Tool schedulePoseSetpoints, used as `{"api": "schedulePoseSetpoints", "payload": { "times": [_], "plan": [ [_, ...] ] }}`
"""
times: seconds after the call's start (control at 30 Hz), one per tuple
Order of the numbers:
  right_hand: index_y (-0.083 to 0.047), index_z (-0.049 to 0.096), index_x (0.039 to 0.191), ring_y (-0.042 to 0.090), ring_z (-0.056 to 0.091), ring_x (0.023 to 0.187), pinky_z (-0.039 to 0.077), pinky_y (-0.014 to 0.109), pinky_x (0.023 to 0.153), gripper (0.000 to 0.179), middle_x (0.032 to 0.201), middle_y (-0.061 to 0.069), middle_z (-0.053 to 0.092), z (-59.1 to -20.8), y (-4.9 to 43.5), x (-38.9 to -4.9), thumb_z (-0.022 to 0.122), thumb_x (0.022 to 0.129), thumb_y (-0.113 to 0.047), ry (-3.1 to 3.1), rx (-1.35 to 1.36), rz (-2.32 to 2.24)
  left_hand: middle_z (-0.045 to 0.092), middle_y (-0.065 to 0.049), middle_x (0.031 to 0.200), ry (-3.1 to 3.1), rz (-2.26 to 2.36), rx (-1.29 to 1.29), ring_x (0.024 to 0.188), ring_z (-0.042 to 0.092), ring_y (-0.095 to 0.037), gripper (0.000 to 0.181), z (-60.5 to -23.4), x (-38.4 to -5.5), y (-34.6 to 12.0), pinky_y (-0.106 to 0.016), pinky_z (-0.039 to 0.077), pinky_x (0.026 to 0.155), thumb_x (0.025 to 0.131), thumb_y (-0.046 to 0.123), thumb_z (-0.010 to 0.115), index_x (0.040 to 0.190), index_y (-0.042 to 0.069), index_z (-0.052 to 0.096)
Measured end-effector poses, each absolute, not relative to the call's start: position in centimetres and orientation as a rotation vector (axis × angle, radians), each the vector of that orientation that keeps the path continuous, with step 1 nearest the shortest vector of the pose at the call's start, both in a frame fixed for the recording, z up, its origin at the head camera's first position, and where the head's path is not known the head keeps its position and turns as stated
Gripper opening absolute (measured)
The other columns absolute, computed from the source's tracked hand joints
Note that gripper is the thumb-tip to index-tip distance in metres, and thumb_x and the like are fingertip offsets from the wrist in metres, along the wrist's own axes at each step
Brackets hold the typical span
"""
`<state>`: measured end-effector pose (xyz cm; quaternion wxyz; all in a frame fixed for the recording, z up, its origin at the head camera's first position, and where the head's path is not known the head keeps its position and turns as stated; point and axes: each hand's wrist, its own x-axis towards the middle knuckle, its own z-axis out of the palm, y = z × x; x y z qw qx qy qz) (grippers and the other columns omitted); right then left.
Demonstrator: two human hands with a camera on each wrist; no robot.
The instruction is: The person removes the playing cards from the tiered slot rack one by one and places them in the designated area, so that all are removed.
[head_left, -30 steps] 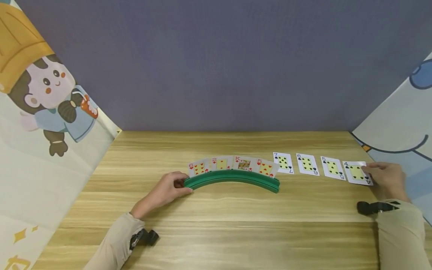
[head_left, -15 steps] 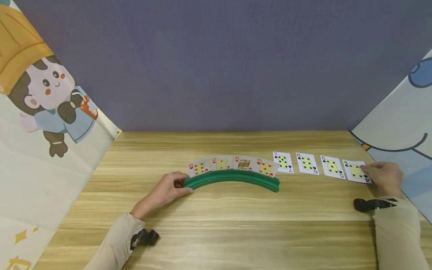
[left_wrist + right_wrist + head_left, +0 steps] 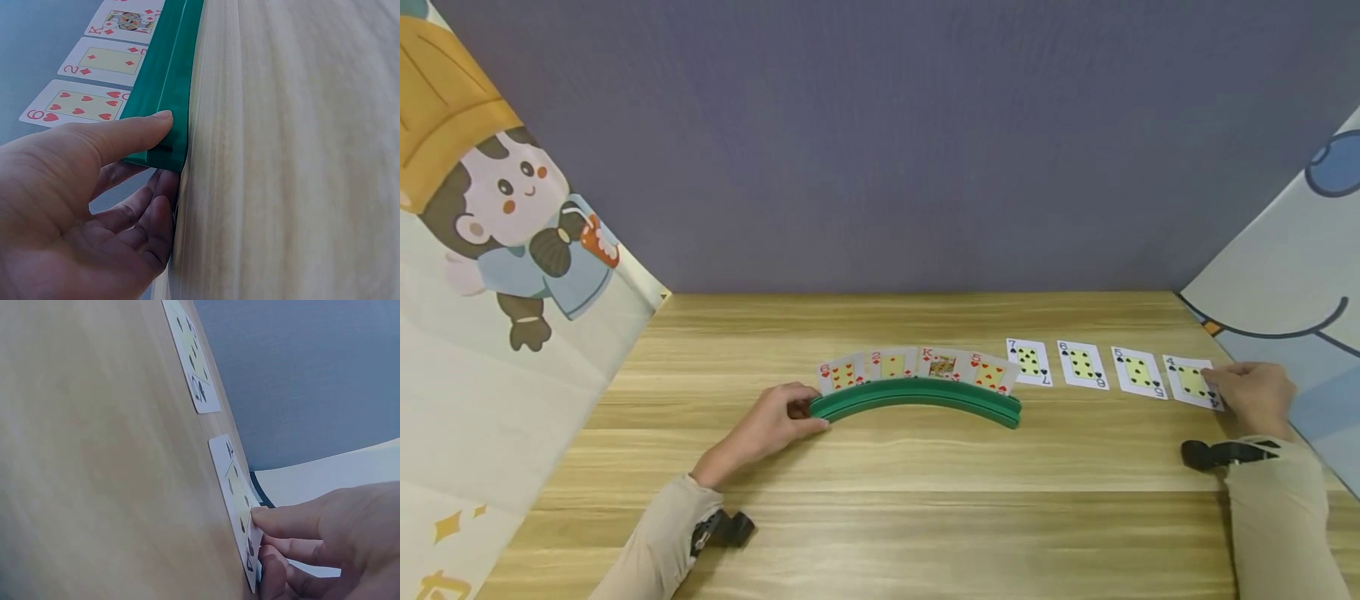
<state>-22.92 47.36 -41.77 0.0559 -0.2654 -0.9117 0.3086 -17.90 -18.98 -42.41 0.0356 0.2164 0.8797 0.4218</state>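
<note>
- Green rack (image 3: pixel 917 389), curved, with fanned red-suited cards (image 3: pixel 892 364); pinched at left end by left hand (image 3: pixel 773 422).
- White four (image 3: pixel 1187 381), yellow-centred, black-pipped; on bench (image 3: pixel 970 517), pinched at right edge by right hand (image 3: pixel 1257 395).

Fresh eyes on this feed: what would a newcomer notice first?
Probably the curved green card holder at mid-table, with four red-suited cards fanned in it and the left hand gripping its left end. Then the row of spades to its right, where the right hand pinches the four of spades. Also the cartoon figure, upper left.
</note>
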Motion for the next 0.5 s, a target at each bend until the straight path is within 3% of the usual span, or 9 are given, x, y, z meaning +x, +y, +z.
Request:
{"api": "schedulePoseSetpoints", "payload": {
  "times": [0.23,0.4,0.5],
  "plan": [
    [0.019,0.055,0.122,0.049,0.048,0.109,0.039,0.053,0.082,0.049,0.105,0.038,0.060,-41.5,47.2,-22.5,0.058,0.096,-0.023,-2.746,-0.820,0.941,0.066,-0.006,0.094,2.700,1.307,0.674,0.077,0.059,-0.014,0.023,-42.6,-17.9,-18.8,-0.024,0.053,0.067,0.085,0.015,0.080,0.104,0.004,0.072],
    [0.015,0.054,0.129,0.039,0.056,0.095,0.044,0.037,0.067,0.054,0.114,0.037,0.058,-40.7,46.6,-22.4,0.053,0.099,-0.031,-2.724,-0.802,0.944,0.065,-0.006,0.093,2.711,1.297,0.663,0.077,0.059,-0.014,0.023,-42.6,-17.9,-18.9,-0.024,0.053,0.066,0.085,0.015,0.080,0.103,0.004,0.072],
    [0.013,0.054,0.131,0.033,0.055,0.094,0.040,0.029,0.062,0.056,0.122,0.034,0.056,-40.1,45.9,-22.7,0.051,0.100,-0.034,-2.704,-0.764,0.954,0.065,-0.006,0.092,2.715,1.292,0.659,0.076,0.058,-0.015,0.022,-42.6,-18.0,-19.0,-0.024,0.053,0.066,0.085,0.015,0.080,0.103,0.004,0.072]
  ]
}}
